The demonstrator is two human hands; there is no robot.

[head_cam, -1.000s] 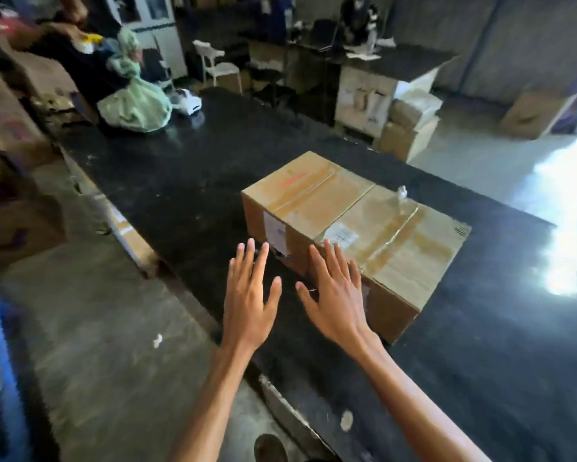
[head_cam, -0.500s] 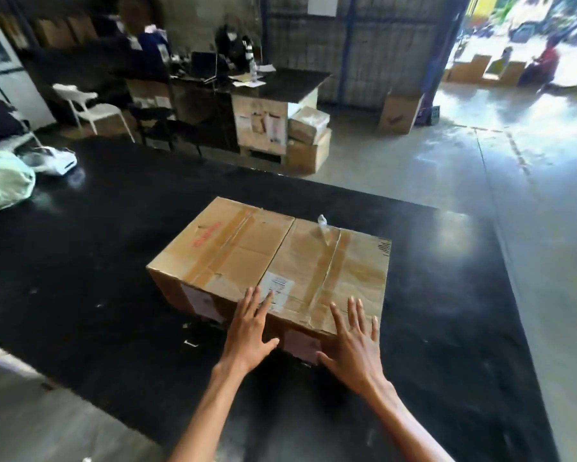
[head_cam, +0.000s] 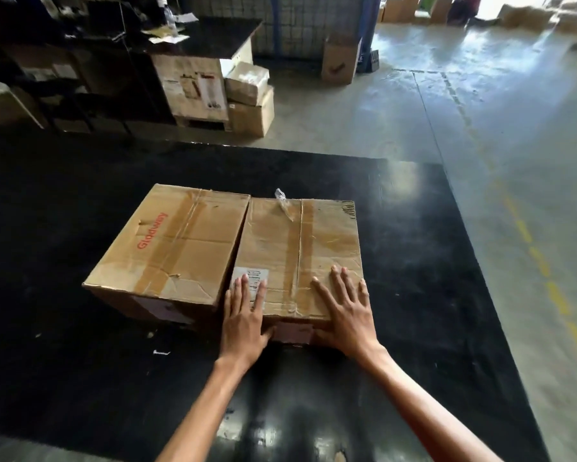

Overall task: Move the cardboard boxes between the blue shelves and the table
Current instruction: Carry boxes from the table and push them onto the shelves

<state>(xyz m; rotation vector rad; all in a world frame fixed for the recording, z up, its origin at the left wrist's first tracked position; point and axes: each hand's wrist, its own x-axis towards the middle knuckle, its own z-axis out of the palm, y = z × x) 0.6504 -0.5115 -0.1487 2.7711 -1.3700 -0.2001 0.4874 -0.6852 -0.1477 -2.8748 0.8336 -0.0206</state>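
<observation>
Two taped cardboard boxes (head_cam: 227,248) are set touching on a glossy black table (head_cam: 413,261); left hand (head_cam: 243,318) and right hand (head_cam: 347,311) are laid flat, fingers spread, on the right-hand box's near edge.

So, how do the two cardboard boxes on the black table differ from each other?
The left box has red lettering on its top; the right box has a white label near its front edge instead. Both hands, left hand and right hand, lie flat on the right box; nobody touches the left box. A bit of loose clear tape sticks up from the right box. Both are brown, taped shut and side by side on the table.
</observation>
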